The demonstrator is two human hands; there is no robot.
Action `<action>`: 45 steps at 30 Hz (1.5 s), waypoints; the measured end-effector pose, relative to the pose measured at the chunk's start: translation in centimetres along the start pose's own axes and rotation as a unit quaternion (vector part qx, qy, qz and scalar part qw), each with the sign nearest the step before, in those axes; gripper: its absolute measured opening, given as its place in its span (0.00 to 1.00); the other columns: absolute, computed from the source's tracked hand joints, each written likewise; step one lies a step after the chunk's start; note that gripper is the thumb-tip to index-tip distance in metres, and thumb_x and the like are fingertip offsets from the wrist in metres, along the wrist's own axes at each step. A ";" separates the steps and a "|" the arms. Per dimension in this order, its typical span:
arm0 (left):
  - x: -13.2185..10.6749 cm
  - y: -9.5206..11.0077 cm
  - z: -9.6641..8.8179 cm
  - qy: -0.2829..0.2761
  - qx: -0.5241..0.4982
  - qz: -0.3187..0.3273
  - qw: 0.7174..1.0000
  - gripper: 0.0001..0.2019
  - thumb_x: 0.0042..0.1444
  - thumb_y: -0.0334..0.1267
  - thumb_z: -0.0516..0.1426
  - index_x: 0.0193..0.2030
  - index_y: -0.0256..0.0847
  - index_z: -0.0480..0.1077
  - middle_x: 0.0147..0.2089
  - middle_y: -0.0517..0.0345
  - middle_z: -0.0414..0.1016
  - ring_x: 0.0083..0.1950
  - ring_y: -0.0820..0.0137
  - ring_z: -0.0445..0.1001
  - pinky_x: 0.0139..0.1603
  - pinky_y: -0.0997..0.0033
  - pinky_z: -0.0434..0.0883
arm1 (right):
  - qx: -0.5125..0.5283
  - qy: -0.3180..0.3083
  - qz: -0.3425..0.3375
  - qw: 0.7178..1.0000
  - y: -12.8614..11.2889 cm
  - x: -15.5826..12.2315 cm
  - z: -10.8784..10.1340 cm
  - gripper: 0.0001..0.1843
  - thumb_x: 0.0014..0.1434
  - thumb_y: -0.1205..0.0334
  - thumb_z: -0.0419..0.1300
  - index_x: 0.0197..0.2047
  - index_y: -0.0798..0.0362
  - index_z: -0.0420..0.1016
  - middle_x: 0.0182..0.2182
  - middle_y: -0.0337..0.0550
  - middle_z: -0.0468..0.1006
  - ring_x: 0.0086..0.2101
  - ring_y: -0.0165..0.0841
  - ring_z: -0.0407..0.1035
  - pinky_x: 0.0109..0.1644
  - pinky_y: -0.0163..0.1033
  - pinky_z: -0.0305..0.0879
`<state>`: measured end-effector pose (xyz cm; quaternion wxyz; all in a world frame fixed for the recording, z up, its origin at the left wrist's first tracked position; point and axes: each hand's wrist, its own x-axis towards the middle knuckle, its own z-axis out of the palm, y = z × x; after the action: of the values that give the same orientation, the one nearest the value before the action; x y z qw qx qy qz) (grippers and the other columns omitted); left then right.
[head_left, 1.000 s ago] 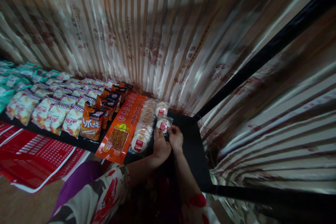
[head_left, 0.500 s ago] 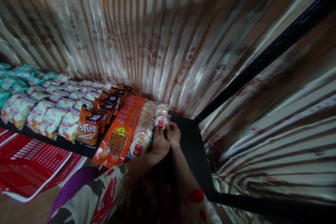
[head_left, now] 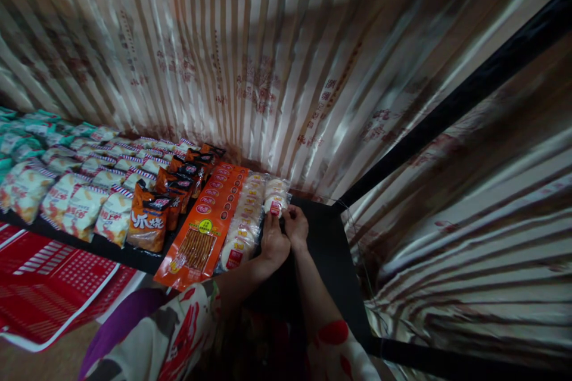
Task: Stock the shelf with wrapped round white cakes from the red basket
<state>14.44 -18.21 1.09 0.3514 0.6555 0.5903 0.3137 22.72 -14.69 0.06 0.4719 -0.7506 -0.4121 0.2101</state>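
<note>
A clear packet of round white crackers (head_left: 276, 205) with a red label lies at the far end of a short row on the black shelf (head_left: 319, 232). My left hand (head_left: 274, 244) has its fingers on the packet's near edge. At the packet's right corner my right hand (head_left: 295, 227) pinches the film between thumb and fingers. Just left of both hands runs a longer row of the same cracker packets (head_left: 243, 232), overlapping one another. Beside that row lie overlapping orange packs of thin brown sticks (head_left: 199, 247).
Orange-brown snack bags (head_left: 149, 220), white bags with striped tops (head_left: 114, 214) and green bags (head_left: 27, 143) stand in rows leftward. A red basket (head_left: 58, 286) is below the shelf's front edge. A striped curtain (head_left: 268, 71) hangs behind; a black post (head_left: 447, 107) slants at right.
Both hands stay at the cracker packet with almost no movement. The view has shifted very slightly.
</note>
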 end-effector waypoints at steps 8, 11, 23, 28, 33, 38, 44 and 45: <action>0.7 -0.6 0.3 0.010 0.001 0.010 1.000 0.32 0.46 0.22 0.50 0.61 0.27 0.58 0.65 0.39 0.56 0.67 0.55 0.52 0.67 0.57 0.53 | -0.008 0.001 -0.001 1.000 -0.5 0.3 0.4 0.13 0.48 0.54 0.56 0.35 0.51 0.72 0.32 0.40 0.77 0.31 0.32 0.69 0.39 0.36 0.62; 0.8 -0.5 0.3 0.002 0.003 0.006 1.000 0.30 0.47 0.23 0.50 0.61 0.24 0.57 0.65 0.36 0.54 0.67 0.55 0.51 0.67 0.58 0.52 | -0.022 0.019 -0.015 0.999 -0.3 0.3 0.6 0.12 0.48 0.55 0.55 0.34 0.52 0.72 0.33 0.43 0.76 0.32 0.33 0.69 0.39 0.37 0.62; 1.0 -1.1 1.1 0.024 -0.008 0.014 1.000 0.30 0.47 0.23 0.49 0.61 0.27 0.58 0.65 0.40 0.56 0.68 0.57 0.50 0.67 0.57 0.52 | 0.014 0.000 -0.029 0.999 0.1 0.4 0.4 0.14 0.46 0.51 0.55 0.33 0.52 0.70 0.32 0.42 0.75 0.32 0.33 0.68 0.39 0.38 0.62; 1.1 -1.4 1.6 0.040 -0.008 0.017 0.999 0.29 0.47 0.23 0.49 0.60 0.23 0.58 0.65 0.35 0.55 0.67 0.55 0.52 0.67 0.56 0.53 | 0.056 -0.007 -0.021 0.998 0.7 0.5 0.8 0.14 0.45 0.52 0.56 0.34 0.52 0.69 0.32 0.41 0.76 0.32 0.33 0.69 0.40 0.38 0.63; 1.1 -1.6 2.0 0.054 -0.023 0.024 0.998 0.29 0.48 0.25 0.50 0.60 0.28 0.60 0.64 0.39 0.58 0.67 0.56 0.53 0.67 0.56 0.53 | 0.052 -0.006 -0.022 0.998 0.9 0.5 0.9 0.13 0.45 0.53 0.56 0.33 0.51 0.69 0.31 0.41 0.76 0.31 0.33 0.69 0.40 0.38 0.64; 0.8 -1.3 1.8 0.049 -0.003 0.024 0.999 0.27 0.49 0.27 0.50 0.59 0.26 0.61 0.64 0.37 0.58 0.66 0.54 0.53 0.67 0.55 0.53 | 0.051 -0.005 -0.022 0.998 0.9 0.5 0.9 0.13 0.46 0.53 0.56 0.34 0.51 0.69 0.32 0.41 0.76 0.32 0.33 0.69 0.40 0.38 0.64; 0.1 -0.3 0.9 0.040 -0.004 0.024 0.999 0.27 0.50 0.25 0.48 0.59 0.30 0.61 0.63 0.40 0.60 0.67 0.56 0.53 0.67 0.53 0.53 | 0.048 0.008 -0.041 0.998 0.8 0.1 0.6 0.16 0.47 0.53 0.56 0.37 0.53 0.70 0.35 0.45 0.75 0.34 0.34 0.69 0.42 0.39 0.64; -0.2 -0.1 0.6 0.032 -0.001 0.022 0.999 0.26 0.51 0.25 0.48 0.59 0.29 0.62 0.63 0.40 0.60 0.67 0.56 0.52 0.67 0.54 0.52 | 0.043 0.016 -0.046 0.998 0.7 -0.1 0.4 0.17 0.47 0.53 0.55 0.39 0.54 0.71 0.37 0.46 0.75 0.34 0.34 0.69 0.42 0.40 0.64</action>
<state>14.89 -18.42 0.64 0.3259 0.6577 0.5862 0.3429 22.67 -14.67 -0.80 0.5193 -0.7132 -0.4291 0.1940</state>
